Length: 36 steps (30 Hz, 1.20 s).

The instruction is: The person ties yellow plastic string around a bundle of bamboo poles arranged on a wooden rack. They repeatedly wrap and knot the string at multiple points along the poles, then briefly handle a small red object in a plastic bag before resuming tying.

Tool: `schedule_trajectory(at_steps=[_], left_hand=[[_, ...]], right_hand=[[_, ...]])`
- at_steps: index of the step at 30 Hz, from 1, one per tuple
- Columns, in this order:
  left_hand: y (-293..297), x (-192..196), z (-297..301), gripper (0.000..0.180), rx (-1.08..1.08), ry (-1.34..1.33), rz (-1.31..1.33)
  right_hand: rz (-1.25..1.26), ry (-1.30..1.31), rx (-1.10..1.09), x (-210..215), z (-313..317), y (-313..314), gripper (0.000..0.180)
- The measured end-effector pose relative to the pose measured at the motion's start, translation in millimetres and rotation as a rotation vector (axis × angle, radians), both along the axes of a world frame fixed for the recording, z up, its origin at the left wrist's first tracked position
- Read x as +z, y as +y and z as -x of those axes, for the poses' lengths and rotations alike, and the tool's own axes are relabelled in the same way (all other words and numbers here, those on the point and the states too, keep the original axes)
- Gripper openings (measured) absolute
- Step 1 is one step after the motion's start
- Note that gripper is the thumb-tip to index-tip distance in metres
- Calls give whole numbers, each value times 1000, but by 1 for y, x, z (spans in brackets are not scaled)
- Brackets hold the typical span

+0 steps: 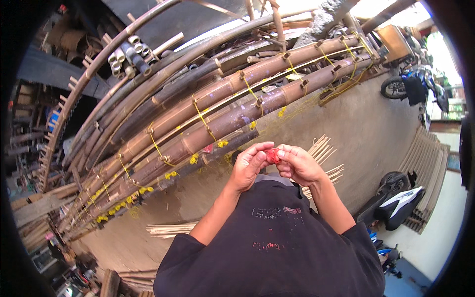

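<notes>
Both hands meet in front of my chest around a small crumpled red bundle (272,156); whether it is string or thin plastic I cannot make out. My left hand (247,167) is closed, pinching the bundle's left side between thumb and fingers. From the other side, my right hand (300,166) grips it with thumb and bent fingers. Beyond my hands lie two long brown bamboo poles (217,123), joined by short pegs and yellow string (202,118). Small coils of yellow string (222,143) hang along the nearer pole.
Thin bamboo strips (321,153) lie on the floor beyond my right forearm, with another bundle of strips (170,230) by my left elbow. More bamboo poles (143,104) are stacked at the far left, near grey pipes (129,55). Motorbikes (403,203) stand to the right.
</notes>
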State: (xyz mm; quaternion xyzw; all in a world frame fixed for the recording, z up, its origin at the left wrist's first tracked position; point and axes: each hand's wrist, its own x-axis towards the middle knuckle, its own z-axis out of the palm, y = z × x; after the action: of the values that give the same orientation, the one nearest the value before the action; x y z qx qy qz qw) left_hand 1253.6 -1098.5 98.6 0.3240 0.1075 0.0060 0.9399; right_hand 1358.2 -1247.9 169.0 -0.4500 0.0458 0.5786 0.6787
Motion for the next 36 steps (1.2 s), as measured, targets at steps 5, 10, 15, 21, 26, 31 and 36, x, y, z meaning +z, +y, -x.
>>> schedule_trajectory(at_steps=[5, 10, 15, 21, 26, 31, 36], left_hand=[[0, 16, -14, 32, -51, -46, -132], [-14, 19, -35, 23, -66, 61, -208], [-30, 26, -56, 25, -120, 156, -161], [-68, 36, -89, 25, -120, 163, -229], [-125, 38, -124, 19, -65, 119, -417], [-188, 48, -155, 15, -102, 19, -538], [-234, 56, -176, 17, -123, -24, -435]], right_hand=[[-74, -76, -94, 11, -7, -12, 12], [-47, -169, -213, 6, -7, -30, 15], [-58, -148, -375, 2, -12, -59, 13], [-78, -195, -436, -6, -38, -108, 12], [-145, -266, -233, 24, -66, -164, 13], [30, -1062, -21, 25, -97, -212, 17], [167, -1178, -136, 36, -127, -255, 16]])
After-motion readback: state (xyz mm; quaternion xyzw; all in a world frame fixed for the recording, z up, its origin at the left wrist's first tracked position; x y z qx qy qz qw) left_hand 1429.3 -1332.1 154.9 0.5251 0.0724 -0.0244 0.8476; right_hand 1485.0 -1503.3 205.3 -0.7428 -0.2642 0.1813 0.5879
